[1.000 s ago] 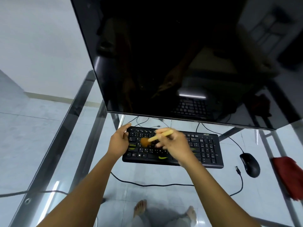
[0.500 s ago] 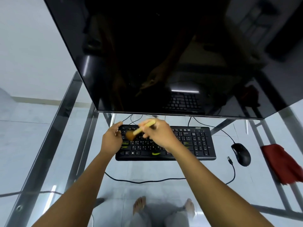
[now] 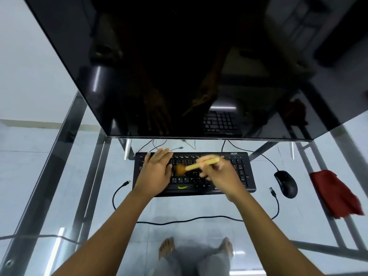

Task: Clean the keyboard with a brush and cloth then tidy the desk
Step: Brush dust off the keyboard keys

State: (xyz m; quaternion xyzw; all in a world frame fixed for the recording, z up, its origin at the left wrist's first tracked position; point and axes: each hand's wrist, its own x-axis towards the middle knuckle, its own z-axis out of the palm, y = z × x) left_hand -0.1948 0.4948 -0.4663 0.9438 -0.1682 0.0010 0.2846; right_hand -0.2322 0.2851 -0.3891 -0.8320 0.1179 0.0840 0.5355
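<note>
At the far left the glass desk (image 3: 49,166) shows only its metal frame. A loose cable (image 3: 189,219) trails across the near glass, an unplugged end lying beside each end of the keyboard (image 3: 242,172).

The left hand (image 3: 156,174) lies flat on the keyboard's left end, fingers straight and spread over the keys and holding nothing. It is probably there to pin the board so the brushing cannot push it along the smooth glass.

The keyboard sits square to the person, just under the monitor (image 3: 179,66). The brush (image 3: 199,165) crosses its middle rows at a slant, with the brown bristles down on the keys just beside the left hand and the pale handle angled up to the right.

The right hand (image 3: 221,176) pinches that handle between thumb and curled fingers, much like a pen. Such a light grip suits short flicks between keys.

To the right the mouse (image 3: 286,184) stands apart from the keyboard. Beyond it the red cloth (image 3: 336,194) lies bunched near the desk's right edge, within reach and untouched, so wiping and tidying look yet to be done.
</note>
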